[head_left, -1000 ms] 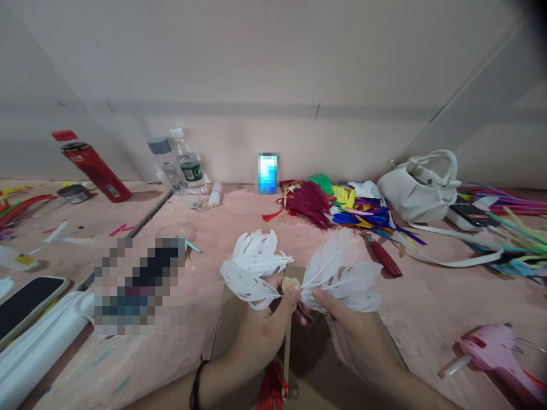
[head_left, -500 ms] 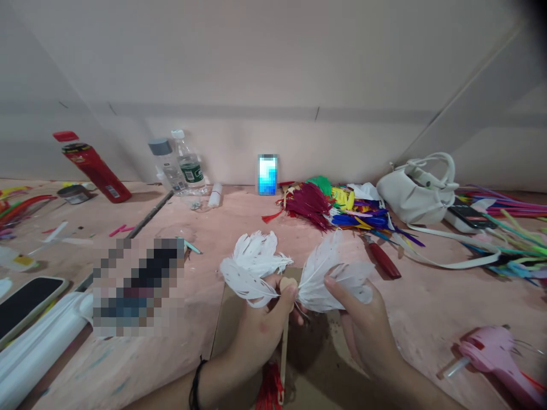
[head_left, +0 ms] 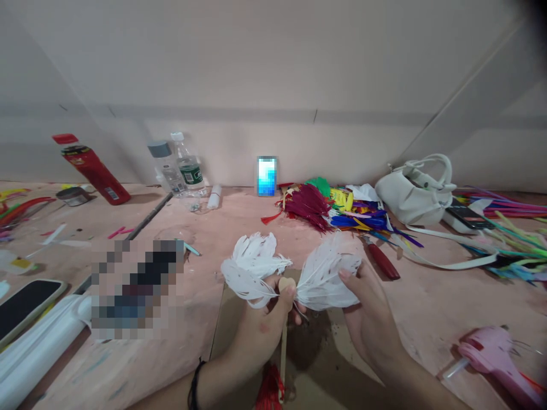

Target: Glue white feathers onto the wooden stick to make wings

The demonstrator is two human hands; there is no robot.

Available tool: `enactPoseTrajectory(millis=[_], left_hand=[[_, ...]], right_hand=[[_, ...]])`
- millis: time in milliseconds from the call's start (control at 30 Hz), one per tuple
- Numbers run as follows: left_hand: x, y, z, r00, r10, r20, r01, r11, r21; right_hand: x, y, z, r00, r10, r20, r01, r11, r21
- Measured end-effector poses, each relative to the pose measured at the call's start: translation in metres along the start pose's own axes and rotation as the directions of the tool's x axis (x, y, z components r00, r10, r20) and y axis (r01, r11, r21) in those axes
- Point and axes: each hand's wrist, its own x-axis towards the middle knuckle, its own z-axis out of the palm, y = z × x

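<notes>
My left hand (head_left: 262, 322) pinches a thin wooden stick (head_left: 284, 344) near its pale, heart-like top piece (head_left: 287, 283), thumb in front. White feathers (head_left: 252, 262) fan out to the left behind these fingers. On the other side, more white feathers (head_left: 325, 273) spread to the right from the stick's top. My right hand (head_left: 370, 310) grips their outer edge, with the thumb on the front and the other fingers mostly hidden behind. A red tassel (head_left: 270, 390) hangs by the stick's lower end, over a brown board (head_left: 231, 341).
A pink glue gun (head_left: 491, 350) lies at the right, below a red-handled tool (head_left: 383, 259). Coloured feathers (head_left: 307, 205) and a white handbag (head_left: 414, 193) sit at the back. Bottles (head_left: 190, 173), a red bottle (head_left: 96, 171) and a phone (head_left: 29, 304) are to the left.
My right hand has shifted slightly right and its thumb now lies nearer the outer edge of the right feathers, which look flatter and closer together. My left hand keeps its hold.
</notes>
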Motion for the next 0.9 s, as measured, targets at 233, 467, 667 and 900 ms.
enactPoseTrajectory(millis=[233, 467, 667, 900], left_hand=[[0.002, 0.002, 0.001, 1.000, -0.010, 0.014, 0.010, 1.000, 0.011], [0.001, 0.004, 0.002, 1.000, -0.017, 0.018, 0.017, 1.000, -0.006], [0.001, 0.004, 0.002, 1.000, -0.021, 0.009, 0.021, 0.999, -0.029], [0.001, -0.001, 0.001, 1.000, 0.004, 0.017, -0.004, 1.000, -0.022]], right_hand=[[0.018, -0.004, -0.013, 0.999, 0.010, -0.031, -0.014, 0.989, -0.145], [0.027, -0.001, -0.019, 0.998, 0.033, -0.048, -0.042, 0.978, -0.204], [0.035, -0.009, -0.021, 0.992, -0.025, -0.128, -0.004, 0.975, -0.222], [0.037, -0.023, -0.021, 0.996, -0.082, -0.028, 0.074, 0.974, -0.213]])
